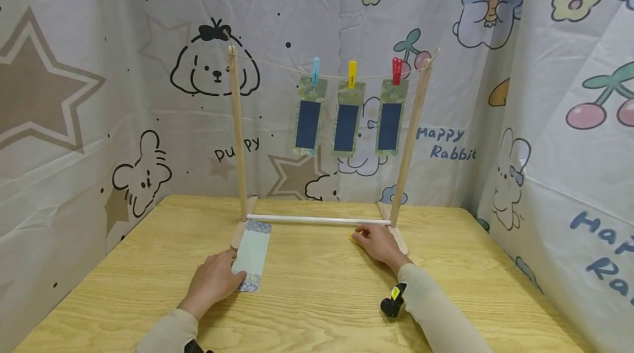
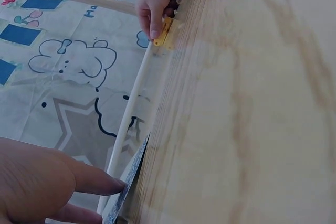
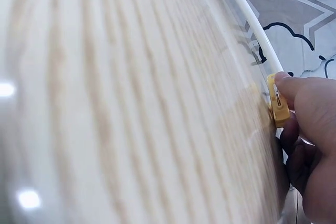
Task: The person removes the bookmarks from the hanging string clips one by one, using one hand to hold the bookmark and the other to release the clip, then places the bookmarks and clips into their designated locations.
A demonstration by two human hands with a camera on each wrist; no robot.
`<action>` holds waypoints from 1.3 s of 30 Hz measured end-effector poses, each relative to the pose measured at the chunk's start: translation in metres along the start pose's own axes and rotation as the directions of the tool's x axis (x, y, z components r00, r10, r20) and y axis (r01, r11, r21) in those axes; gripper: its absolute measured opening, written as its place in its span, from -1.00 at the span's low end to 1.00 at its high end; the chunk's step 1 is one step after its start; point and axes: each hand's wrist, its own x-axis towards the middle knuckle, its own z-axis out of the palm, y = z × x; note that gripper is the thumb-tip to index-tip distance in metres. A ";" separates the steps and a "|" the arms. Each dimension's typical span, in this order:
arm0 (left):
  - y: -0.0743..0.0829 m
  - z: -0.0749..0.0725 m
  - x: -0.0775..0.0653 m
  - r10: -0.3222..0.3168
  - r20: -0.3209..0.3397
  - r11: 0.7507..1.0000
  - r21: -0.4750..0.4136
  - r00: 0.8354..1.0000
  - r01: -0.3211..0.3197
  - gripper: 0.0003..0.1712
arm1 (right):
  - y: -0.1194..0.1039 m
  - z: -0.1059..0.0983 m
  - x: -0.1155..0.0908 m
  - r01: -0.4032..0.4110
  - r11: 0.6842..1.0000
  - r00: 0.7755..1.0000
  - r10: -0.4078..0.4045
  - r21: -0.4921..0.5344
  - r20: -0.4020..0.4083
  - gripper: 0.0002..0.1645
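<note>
Wooden rack (image 1: 238,138) holds three cards (image 1: 346,127); below, pale-green card (image 1: 252,251) remains, grip of left hand (image 1: 214,278) unclear, right hand (image 1: 380,244) pinching yellow clothespin (image 3: 280,115).

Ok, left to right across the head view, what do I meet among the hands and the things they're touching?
Left hand, pale card with patterned ends, yellow clip just showing at the fingertips, right hand.
</note>
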 end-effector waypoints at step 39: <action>0.008 -0.002 -0.001 -0.017 0.051 0.995 0.102 0.999 0.012 -0.39 | 0.002 0.002 0.000 -0.010 1.000 1.000 0.010 0.001 0.029 -0.65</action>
